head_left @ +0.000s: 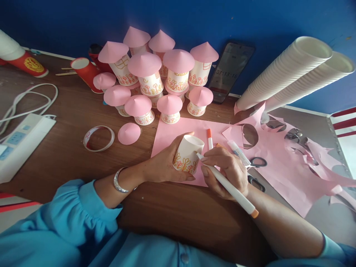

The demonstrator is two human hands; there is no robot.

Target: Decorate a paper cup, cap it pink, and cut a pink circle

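My left hand [167, 159] is wrapped round a white paper cup [189, 154] with orange and red flowers drawn along its lower part. The cup tilts slightly, its open rim upward. In my right hand [226, 170] is a white marker pen [233, 191] with an orange end; its tip is at the cup's right side. Beneath both hands lies a pink paper sheet [169, 135]. Just beyond my right hand are an orange-capped marker [209, 138], a glue stick [238, 152] and scissors [258, 162], partly hidden by the hand.
Several cups with pink cone roofs [144, 66] stand at the back. A loose pink cone [129, 133] and a tape roll [98, 138] lie left. Tall cup stacks [283, 74], a phone [230, 72] and cut pink paper [294, 178] are right. A power strip [27, 144] sits far left.
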